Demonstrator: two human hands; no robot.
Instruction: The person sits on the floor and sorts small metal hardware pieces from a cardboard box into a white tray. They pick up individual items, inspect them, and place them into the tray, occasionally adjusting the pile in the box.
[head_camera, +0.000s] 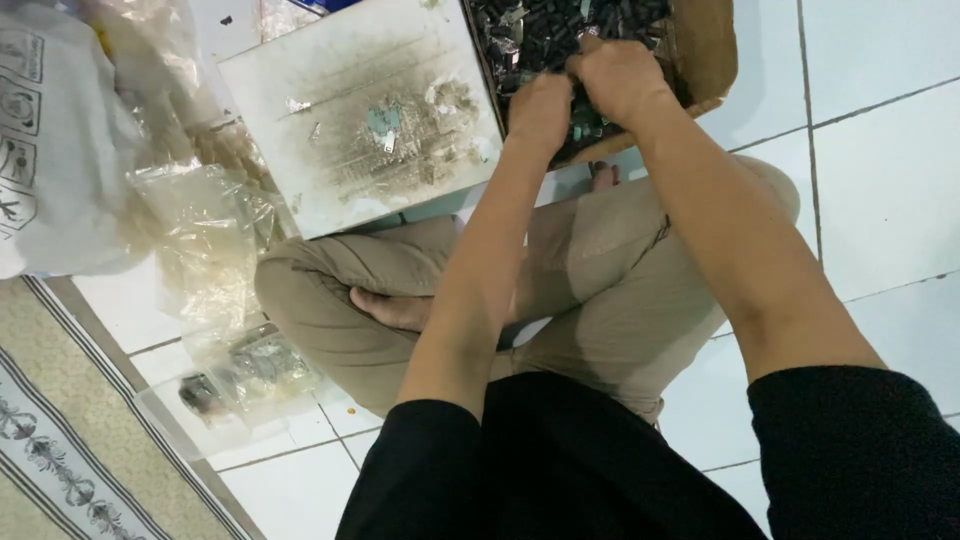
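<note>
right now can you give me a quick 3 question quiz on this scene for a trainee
1. True or false: both hands, left hand and right hand, are in the cardboard box of small dark parts.
2. What lies just left of the box? A) a stained white board B) a metal bucket C) a laptop
3. How is the person sitting on the tiled floor?

Key:
1. True.
2. A, the stained white board.
3. Cross-legged, in tan trousers, with a bare foot showing.
</note>
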